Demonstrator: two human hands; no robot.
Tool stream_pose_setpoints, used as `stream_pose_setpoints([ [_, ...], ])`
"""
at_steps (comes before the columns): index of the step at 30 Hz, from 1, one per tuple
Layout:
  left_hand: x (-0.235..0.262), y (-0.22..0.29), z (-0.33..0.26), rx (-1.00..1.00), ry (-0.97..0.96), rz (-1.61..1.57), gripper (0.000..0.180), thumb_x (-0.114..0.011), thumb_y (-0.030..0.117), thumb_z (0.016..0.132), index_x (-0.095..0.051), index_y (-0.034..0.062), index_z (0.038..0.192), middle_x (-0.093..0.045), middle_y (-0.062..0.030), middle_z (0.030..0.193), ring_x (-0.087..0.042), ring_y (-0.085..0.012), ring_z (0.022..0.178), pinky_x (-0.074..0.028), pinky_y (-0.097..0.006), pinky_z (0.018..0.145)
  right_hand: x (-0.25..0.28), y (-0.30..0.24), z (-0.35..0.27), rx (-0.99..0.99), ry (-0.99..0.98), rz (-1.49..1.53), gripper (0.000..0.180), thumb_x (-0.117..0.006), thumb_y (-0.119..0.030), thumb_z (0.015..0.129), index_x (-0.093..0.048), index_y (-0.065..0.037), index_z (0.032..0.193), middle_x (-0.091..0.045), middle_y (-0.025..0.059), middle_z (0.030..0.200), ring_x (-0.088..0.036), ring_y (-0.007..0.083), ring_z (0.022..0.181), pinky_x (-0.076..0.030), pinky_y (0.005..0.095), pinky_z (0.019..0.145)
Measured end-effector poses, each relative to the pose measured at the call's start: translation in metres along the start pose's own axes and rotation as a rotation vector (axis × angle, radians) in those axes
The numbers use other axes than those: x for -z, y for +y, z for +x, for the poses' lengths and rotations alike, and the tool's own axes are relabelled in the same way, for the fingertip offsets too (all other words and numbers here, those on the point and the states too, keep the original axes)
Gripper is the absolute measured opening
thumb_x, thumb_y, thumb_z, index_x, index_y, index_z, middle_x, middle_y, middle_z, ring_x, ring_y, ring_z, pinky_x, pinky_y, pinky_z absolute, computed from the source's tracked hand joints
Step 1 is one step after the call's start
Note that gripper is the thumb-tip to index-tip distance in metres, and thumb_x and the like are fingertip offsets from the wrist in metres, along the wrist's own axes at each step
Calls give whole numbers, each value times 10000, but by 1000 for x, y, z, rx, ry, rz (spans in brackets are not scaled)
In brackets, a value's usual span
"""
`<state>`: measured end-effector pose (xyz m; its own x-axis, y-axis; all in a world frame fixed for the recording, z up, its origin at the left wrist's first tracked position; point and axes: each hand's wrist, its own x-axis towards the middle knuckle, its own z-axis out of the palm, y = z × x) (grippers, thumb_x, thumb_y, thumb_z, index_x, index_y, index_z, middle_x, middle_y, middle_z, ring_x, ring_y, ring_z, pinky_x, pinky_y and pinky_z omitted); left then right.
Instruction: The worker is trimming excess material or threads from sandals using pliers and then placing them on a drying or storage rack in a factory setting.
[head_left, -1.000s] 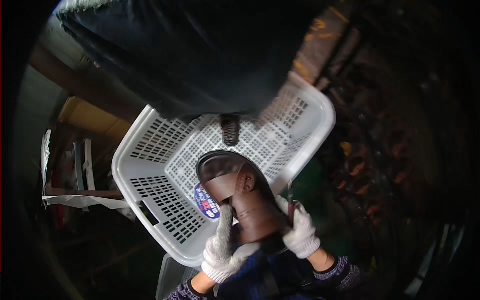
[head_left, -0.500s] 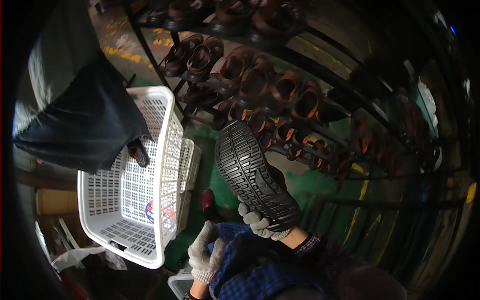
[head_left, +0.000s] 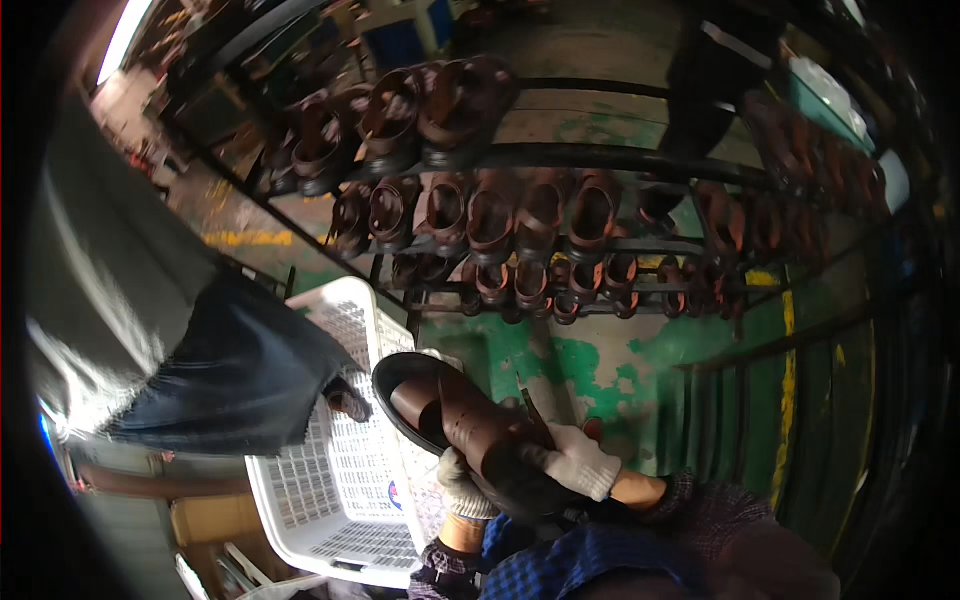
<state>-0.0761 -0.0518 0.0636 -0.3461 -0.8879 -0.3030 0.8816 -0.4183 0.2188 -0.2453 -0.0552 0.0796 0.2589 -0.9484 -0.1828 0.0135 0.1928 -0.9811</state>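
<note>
Right now both gloved hands are on a brown boot [head_left: 470,425], held up in front of the person's chest with its open top turned toward the upper left and its dark sole edge showing along the rim. The right hand [head_left: 578,465] is closed over the upper side of the boot near its toe end, fingers wrapped on the leather. The left hand [head_left: 462,490] grips it from below, fingers curled against the underside. A thin dark tool or stick [head_left: 530,405] pokes up just beside the right hand; what it is I cannot tell.

Just left of the boot sits a white basket [head_left: 330,500], its slotted wall tilted, with a round sticker on it. Another person in a dark garment [head_left: 220,380] leans over the basket from the left, one gloved hand [head_left: 345,400] at its rim. Beyond, a dark metal rack [head_left: 560,160] carries rows of brown boots [head_left: 490,215] on its bars, above a worn green floor [head_left: 600,360].
</note>
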Motion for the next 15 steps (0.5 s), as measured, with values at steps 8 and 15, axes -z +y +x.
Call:
stream_pose_setpoints([
  [8, -9, 16, 0, 152, 108, 294, 755, -696, 336, 772, -395, 32, 1394, -487, -164, 1366, -478, -313, 1245, -332, -462, 1112, -5, -24, 26, 182, 153, -548, 472, -651, -159, 771, -531, 14, 1194, -494, 202, 1266, -581, 391, 1016, -484, 445, 860],
  [15, -11, 46, 47, 211, 36, 228, 607, -614, 321, 844, -445, 5, 1334, -553, -187, 1263, -535, -352, 1166, -446, -487, 999, -18, -1, -13, -13, -48, -170, 422, -613, -136, 850, -522, 16, 1234, -520, 192, 1171, -565, 375, 1031, -463, 397, 874],
])
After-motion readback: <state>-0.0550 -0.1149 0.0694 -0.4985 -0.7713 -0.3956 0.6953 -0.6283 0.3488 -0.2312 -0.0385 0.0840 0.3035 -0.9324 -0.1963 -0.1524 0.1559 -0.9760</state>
